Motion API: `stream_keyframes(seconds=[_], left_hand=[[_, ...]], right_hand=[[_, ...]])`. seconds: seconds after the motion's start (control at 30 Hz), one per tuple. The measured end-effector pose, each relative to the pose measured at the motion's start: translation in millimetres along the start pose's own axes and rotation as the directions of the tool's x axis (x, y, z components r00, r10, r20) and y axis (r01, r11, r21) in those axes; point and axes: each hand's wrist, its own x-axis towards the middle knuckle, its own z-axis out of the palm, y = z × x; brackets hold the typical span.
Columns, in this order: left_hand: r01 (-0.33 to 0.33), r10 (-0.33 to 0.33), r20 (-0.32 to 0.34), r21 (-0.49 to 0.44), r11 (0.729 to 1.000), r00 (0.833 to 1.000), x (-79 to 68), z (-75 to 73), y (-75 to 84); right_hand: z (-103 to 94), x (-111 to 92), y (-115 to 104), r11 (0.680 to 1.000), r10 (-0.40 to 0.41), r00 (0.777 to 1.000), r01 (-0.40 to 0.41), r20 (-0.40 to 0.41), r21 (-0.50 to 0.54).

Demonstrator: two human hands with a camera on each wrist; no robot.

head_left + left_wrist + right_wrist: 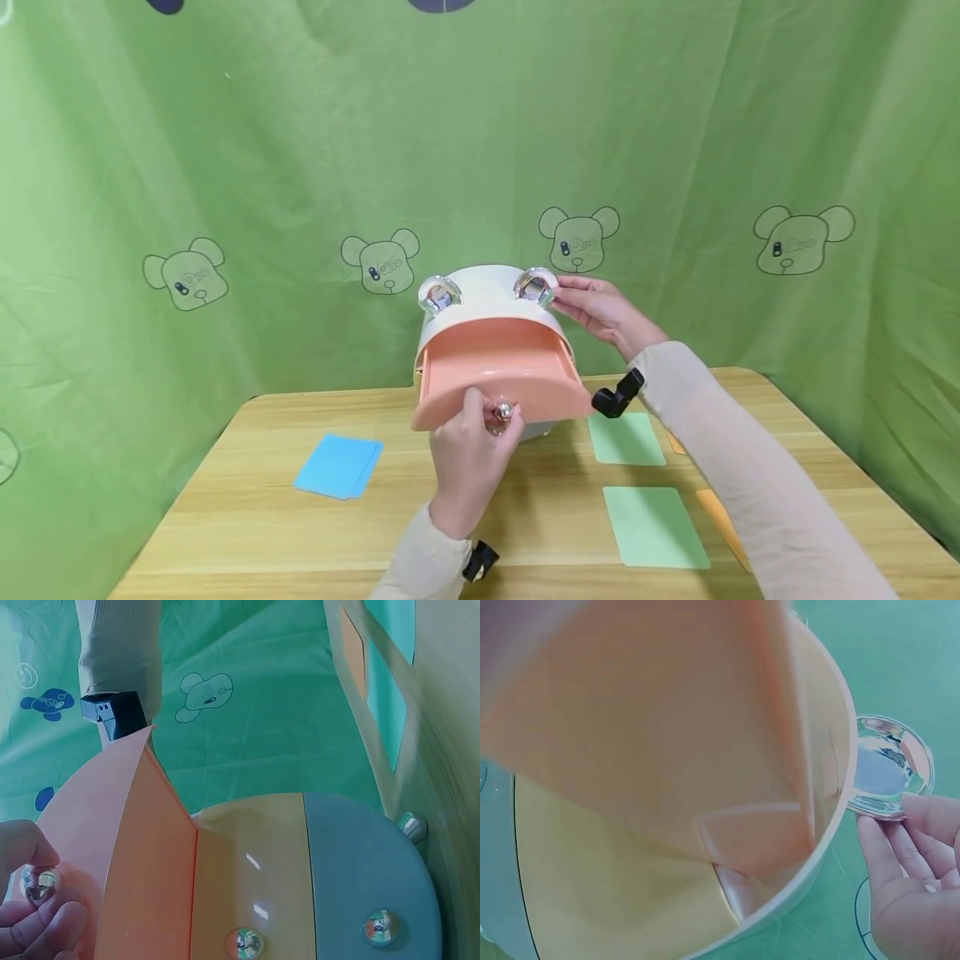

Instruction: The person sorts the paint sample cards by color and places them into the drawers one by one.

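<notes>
A small round-topped cabinet (486,287) with a white top and two shiny silver rings like eyes stands at the back of the table. Its pink top drawer (551,398) is pulled out toward me. My left hand (468,454) pinches the silver ball knob (39,883) on that drawer's front between thumb and fingers. Up at the right eye ring (536,287), my right hand (600,310) pinches the outer edge, thumb and fingertips on its rim in the right wrist view. Below the pink drawer, the yellow drawer (251,877) and blue drawer (367,862) are closed.
Blue square cards (337,467) lie overlapping on the table (247,533) at left. Two green cards (654,527) lie at right, with orange cards (723,529) partly under the right sleeve. A green curtain (480,142) hangs close behind the cabinet.
</notes>
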Motion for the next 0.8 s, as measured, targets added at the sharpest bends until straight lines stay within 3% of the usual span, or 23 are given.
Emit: stream_keyframes(seconds=[0.53,0.67,0.8], left_hand=[[-0.032,0.032,0.109,0.004,0.999,0.994,-1.2,-11.8,-7.4],[-0.042,0.047,0.120,-0.047,0.998,0.992,1.4,-21.5,-11.2],[-0.012,0.026,0.080,-0.170,0.985,0.996,4.2,-37.6,-25.6]], right_hand=[[-2.0,1,2,1.000,-0.007,1.000,0.007,0.007,-0.001],[-2.3,1,1,1.000,-0.006,1.000,0.006,0.008,0.018],[-0.8,1,1,1.000,-0.003,1.000,0.003,0.016,0.031]])
